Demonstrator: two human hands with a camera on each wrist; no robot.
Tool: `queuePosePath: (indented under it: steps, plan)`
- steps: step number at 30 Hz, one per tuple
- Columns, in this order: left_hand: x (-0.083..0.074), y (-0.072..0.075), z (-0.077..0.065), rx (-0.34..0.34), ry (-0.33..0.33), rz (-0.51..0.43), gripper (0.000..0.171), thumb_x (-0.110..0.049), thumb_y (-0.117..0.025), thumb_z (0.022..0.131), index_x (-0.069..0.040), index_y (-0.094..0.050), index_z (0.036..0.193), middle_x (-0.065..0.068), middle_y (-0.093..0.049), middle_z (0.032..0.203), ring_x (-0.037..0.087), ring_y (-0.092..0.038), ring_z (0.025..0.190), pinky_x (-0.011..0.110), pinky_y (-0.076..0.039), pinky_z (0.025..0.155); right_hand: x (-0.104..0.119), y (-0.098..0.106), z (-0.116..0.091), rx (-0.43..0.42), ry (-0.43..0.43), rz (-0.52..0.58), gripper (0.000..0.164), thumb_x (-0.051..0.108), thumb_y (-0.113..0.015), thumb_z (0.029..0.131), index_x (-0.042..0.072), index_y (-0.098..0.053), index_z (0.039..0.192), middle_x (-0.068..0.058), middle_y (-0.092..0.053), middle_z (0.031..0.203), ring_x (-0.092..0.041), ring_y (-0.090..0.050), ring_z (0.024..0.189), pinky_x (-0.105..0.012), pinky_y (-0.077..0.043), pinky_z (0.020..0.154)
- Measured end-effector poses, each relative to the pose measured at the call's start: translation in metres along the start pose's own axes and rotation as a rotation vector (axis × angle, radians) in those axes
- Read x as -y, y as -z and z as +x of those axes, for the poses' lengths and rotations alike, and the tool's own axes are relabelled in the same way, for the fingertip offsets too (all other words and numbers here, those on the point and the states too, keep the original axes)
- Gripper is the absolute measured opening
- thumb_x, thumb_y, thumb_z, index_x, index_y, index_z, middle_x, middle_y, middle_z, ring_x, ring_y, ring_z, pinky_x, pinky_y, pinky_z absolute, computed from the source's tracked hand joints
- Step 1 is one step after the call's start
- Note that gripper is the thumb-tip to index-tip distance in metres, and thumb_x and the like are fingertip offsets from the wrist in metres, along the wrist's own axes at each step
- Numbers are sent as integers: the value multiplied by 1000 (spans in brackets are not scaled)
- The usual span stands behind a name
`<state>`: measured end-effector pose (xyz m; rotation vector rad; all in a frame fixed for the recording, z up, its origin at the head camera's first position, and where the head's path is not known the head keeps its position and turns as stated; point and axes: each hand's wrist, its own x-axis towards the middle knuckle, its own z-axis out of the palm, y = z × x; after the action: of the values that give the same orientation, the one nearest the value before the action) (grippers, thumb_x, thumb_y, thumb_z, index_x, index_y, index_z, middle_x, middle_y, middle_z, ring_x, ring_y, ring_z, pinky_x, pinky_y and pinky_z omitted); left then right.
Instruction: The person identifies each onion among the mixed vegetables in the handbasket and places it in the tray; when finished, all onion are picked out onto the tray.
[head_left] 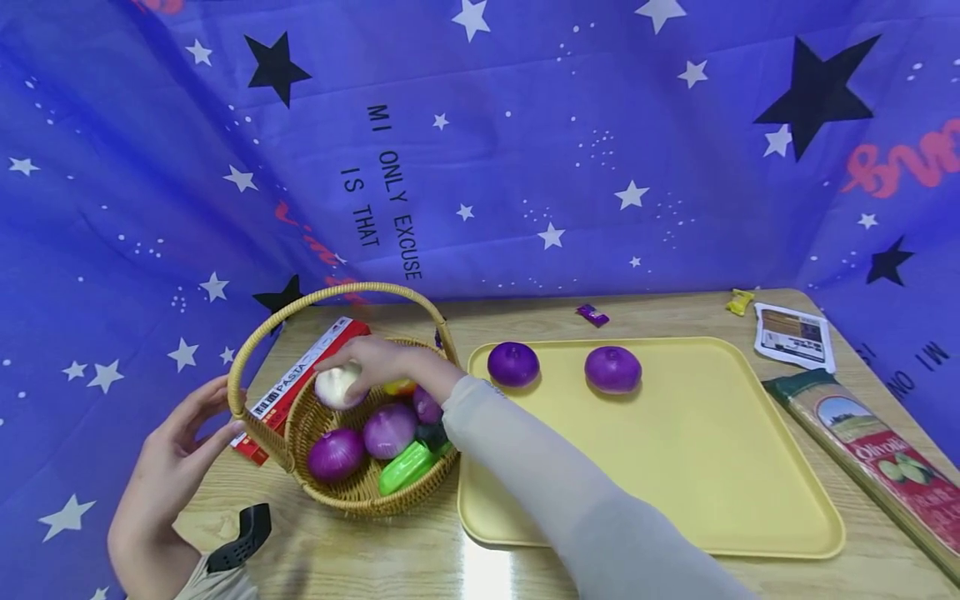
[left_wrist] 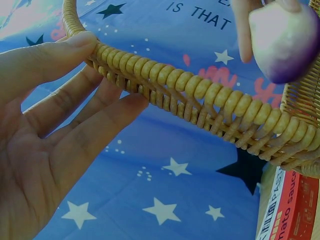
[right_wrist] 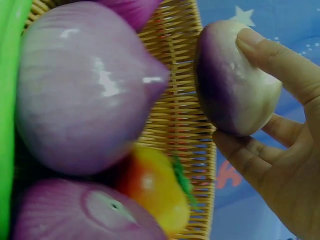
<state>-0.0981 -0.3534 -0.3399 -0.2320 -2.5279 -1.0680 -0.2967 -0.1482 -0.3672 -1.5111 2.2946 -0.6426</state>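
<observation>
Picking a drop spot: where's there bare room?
Biggest: the yellow tray, right of the grey sleeve, in front and right of the two purple onions. Smaller: tabletop in front of the basket, left of the tray. Crowded: inside the basket, among several vegetables; right of the tray, where a long packet lies.

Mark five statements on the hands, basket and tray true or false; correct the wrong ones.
1. The left hand holds the handle. True.
2. The right hand is empty. False: the right hand holds a white-purple vegetable.
3. Two onions lie on the tray. True.
4. The green vegetable lies on the tray. False: the green vegetable is in the basket.
5. The red box lies right of the tray. False: the red box is beside the basket, left of the tray.
</observation>
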Motion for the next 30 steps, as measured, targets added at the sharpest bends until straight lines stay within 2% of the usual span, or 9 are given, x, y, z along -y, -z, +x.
queuePosePath:
  steps: [7,14,20,25,30]
  plan:
    - [1,0,0,2,-2,-1,56,3,-59,89,-9,-43,141,-32,-49,117,-18,-47,109,0,-45,78,7,17,-12,32,-26,84,64,24,-75,80,30,-48,138,5,-54,136,-6,-51,108,-14,-41,90]
    - [-1,1,-1,2,4,-3,56,2,-60,89,-9,-42,141,-32,-49,116,-19,-47,108,0,-46,78,11,32,-41,12,-53,84,63,32,-76,79,40,-48,135,8,-51,136,-6,-46,113,-18,-42,91]
    - [-1,0,-1,2,14,4,55,0,-60,89,-10,-43,140,-33,-49,116,-19,-47,107,0,-45,77,14,42,-72,-20,18,4,62,32,-74,81,33,-48,138,3,-52,133,-9,-46,119,-21,-42,94]
    - [0,0,-1,12,27,-9,56,-1,-60,89,-11,-42,141,-32,-49,117,-19,-48,107,0,-45,77,16,52,-101,-38,76,56,62,28,-75,80,24,-51,137,4,-51,139,-13,-44,128,-24,-41,102]
    - [0,1,0,1,2,-9,56,2,-61,88,-9,-44,140,-32,-50,116,-19,-48,108,0,-45,78,13,62,-133,-71,45,88,62,29,-76,78,26,-53,135,7,-53,136,-9,-48,121,-25,-43,98]
